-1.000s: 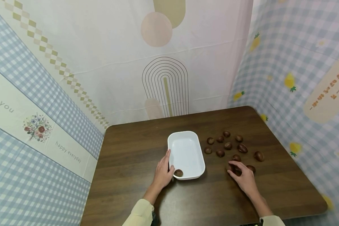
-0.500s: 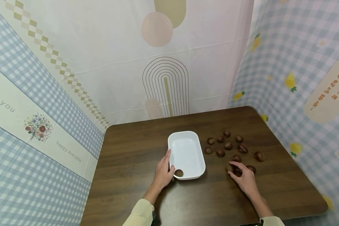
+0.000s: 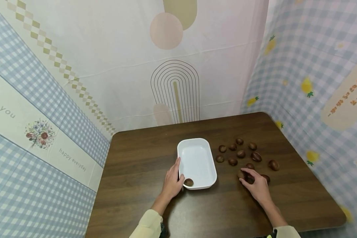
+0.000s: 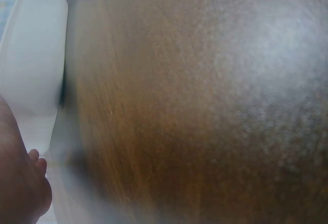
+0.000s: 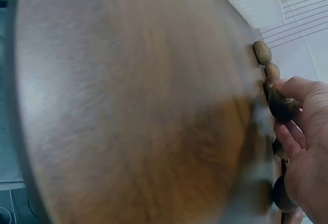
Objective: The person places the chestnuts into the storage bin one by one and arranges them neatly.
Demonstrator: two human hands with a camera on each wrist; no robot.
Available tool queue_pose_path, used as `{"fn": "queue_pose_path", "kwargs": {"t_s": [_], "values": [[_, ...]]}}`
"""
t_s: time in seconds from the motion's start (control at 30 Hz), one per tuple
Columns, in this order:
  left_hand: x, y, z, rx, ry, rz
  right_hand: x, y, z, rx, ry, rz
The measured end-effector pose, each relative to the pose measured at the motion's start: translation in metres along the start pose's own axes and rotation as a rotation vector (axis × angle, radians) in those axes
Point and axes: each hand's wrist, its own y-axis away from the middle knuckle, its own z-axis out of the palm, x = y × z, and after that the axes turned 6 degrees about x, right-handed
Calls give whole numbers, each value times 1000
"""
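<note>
A white rectangular dish (image 3: 212, 155) stands on the table. My left hand (image 3: 170, 183) holds its left side near the front corner, the thumb at the rim and fingers along the wall. Inside that corner, beside the thumb, lies one brown chestnut (image 3: 188, 182). To the right, my right hand (image 3: 257, 188) pinches another chestnut (image 5: 281, 106) between thumb and fingers, low among the scattered ones. That hand partly covers a chestnut (image 3: 266, 178) at its right side. The left wrist view shows the dish's outer wall (image 4: 38, 49) and part of the left hand (image 4: 23, 183).
Several loose chestnuts (image 3: 241, 154) are spread over the right half of the brown wooden table (image 3: 142, 155). A larger one (image 3: 273, 165) lies farthest right. Patterned cloth hangs behind the table and along both sides.
Both hands stay almost in place. The right thumb and fingers stay round the same chestnut, and the dish has not moved on the table. The head view shifts very slightly.
</note>
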Motion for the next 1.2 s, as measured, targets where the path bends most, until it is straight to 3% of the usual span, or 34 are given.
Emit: {"fn": "queue_pose_path", "kwargs": {"t_s": [0.57, 0.9, 1.2], "values": [[2, 0, -1, -7, -10, 4, -29, -51, 22, 4, -77, -93], [2, 0, -2, -13, -11, 0, -59, -79, 43, -56, -152, -111], [2, 0, -1, -13, -10, 2, -89, -91, 70, -111, -188, -113]]}}
